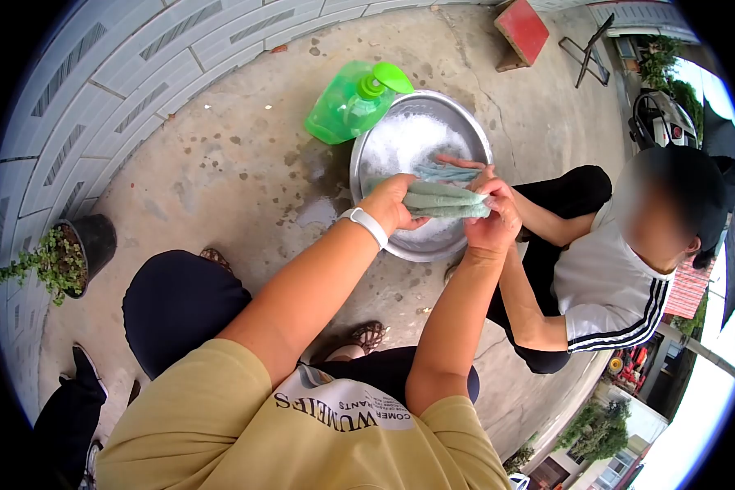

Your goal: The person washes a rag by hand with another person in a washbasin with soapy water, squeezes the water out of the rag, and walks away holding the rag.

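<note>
A folded pale green cloth [441, 200] stretches between my two hands over a metal basin [484, 135]. My left hand [394, 204], with a white band at the wrist, is closed around the cloth's left end. At the other end, my right hand [495, 222] grips it. White suds [404, 140] lie in the basin. A light blue cloth [447, 173] is in there too, beside the co-worker's hands, which are partly hidden behind my right hand.
A green pump bottle [343, 106] stands against the basin's upper left rim. To the right crouches a co-worker [616, 269] in a white shirt. A potted plant [90, 245] is at left by the tiled wall [98, 90]. A red stool [524, 33] stands farther off.
</note>
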A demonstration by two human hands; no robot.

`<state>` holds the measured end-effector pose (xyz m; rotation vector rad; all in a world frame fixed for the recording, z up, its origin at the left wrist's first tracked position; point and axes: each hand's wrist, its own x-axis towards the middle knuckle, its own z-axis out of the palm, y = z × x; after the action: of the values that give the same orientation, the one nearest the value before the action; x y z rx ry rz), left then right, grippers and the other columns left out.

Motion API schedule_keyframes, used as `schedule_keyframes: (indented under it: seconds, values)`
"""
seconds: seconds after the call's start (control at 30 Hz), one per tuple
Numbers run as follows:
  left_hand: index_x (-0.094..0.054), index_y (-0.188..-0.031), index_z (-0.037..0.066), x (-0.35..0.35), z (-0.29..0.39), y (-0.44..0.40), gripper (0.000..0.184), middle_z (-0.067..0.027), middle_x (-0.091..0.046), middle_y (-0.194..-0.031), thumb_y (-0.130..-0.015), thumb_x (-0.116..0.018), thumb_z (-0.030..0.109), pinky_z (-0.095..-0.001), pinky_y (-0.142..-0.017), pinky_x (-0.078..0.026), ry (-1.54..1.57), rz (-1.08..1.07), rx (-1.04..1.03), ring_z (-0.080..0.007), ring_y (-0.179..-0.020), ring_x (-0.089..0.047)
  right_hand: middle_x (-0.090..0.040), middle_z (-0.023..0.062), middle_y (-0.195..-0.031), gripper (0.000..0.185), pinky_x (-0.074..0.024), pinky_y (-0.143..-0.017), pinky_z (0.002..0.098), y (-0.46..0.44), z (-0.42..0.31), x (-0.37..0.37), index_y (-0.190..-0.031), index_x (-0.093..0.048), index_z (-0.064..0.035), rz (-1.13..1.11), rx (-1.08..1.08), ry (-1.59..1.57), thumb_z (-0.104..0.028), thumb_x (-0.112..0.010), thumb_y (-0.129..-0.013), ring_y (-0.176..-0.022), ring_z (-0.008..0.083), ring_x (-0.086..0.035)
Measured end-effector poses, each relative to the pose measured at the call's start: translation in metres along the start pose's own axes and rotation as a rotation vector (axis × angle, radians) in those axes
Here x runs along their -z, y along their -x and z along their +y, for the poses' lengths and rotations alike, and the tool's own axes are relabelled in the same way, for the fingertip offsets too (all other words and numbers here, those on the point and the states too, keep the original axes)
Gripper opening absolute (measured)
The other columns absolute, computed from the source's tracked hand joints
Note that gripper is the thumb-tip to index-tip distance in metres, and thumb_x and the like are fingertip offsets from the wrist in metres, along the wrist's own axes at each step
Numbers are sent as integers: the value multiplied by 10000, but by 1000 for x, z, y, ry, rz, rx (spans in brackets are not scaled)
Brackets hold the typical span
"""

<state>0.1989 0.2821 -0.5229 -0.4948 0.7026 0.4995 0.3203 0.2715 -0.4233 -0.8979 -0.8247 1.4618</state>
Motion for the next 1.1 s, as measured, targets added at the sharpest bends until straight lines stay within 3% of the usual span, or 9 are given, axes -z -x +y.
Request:
schedule_keyframes:
  seconds: [0.03, 0.07, 0.17, 0.33, 0.4, 0.57, 0.83, 0.97, 1.1]
  values:
    - [-483, -1078, 99, 1, 0, -3, 310, -124, -484, -1126, -839, -501, 296, -504, -844, -378, -17, 16, -1, -281, -1030, -465, -550, 122, -779, 148, -465, -678, 290, 0, -1, -4, -774, -579, 42, 232, -8, 35, -24, -481, -684, -736, 217, -552]
    - [-508, -1034, 101, 2, 0, -7, 277, -124, -497, -1102, -856, -473, 310, -497, -831, -391, -33, 32, -3, -275, -1005, -475, -551, 114, -908, 206, -465, -674, 257, -1, 4, 19, -954, -569, 28, 186, -28, -17, 2, -513, -757, -824, 228, -565]
    - [-509, -1032, 111, -7, -1, 12, 320, -114, -510, -1079, -865, -434, 374, -496, -827, -401, -104, 55, 56, -271, -986, -483, -540, 99, -945, 296, -463, -719, 269, 2, 27, 32, -1053, -530, 18, 441, -55, 51, 12, -527, -757, -840, 223, -553]
    - [-513, -1010, 109, -14, -7, 22, 390, -90, -527, -1004, -821, -504, 450, -490, -820, -416, -41, -60, 138, -265, -949, -492, -553, 107, -985, 330, -446, -798, 311, 14, 91, 72, -1119, -495, 14, 446, -266, 253, -20, -531, -793, -898, 213, -546]
    - [-515, -980, 115, -14, -8, 22, 368, -68, -531, -943, -782, -593, 415, -441, -750, -469, 14, -159, 126, -233, -877, -513, -566, 108, -999, 331, -448, -806, 314, 19, 111, 85, -1145, -480, -3, 534, -383, -46, -134, -499, -842, -921, 206, -549]
    - [-512, -966, 124, -14, -17, 24, 260, -44, -531, -952, -785, -626, 272, -352, -660, -495, 1, -300, 88, -177, -844, -526, -563, 69, -987, 451, -457, -806, 345, 22, 125, 83, -1223, -425, -34, 274, -299, -541, -289, -470, -854, -923, 230, -548]
    - [-464, -1087, 95, -14, -20, 38, 325, -102, -521, -1024, -787, -561, 178, -523, -828, -462, -12, -631, 201, -347, -988, -518, -548, 68, -976, 513, -466, -782, 356, 21, 64, 22, -1275, -368, -41, 249, -94, -323, -266, -502, -834, -898, 235, -547]
    - [-512, -1003, 59, -10, -23, 36, 291, -98, -556, -860, -768, -628, 185, -410, -725, -523, -384, -457, 180, -276, -818, -578, -532, 77, -898, 548, -480, -708, 339, 13, 48, 46, -1301, -325, -37, 159, -141, -74, -179, -537, -816, -809, 220, -549]
    - [-528, -930, 91, -7, -26, 34, 265, -38, -549, -801, -749, -673, 218, -257, -567, -461, -666, -346, 23, -158, -681, -541, -518, 54, -833, 429, -475, -664, 333, 12, 41, 41, -1229, -397, -26, 194, -217, 46, -105, -516, -824, -734, 204, -537]
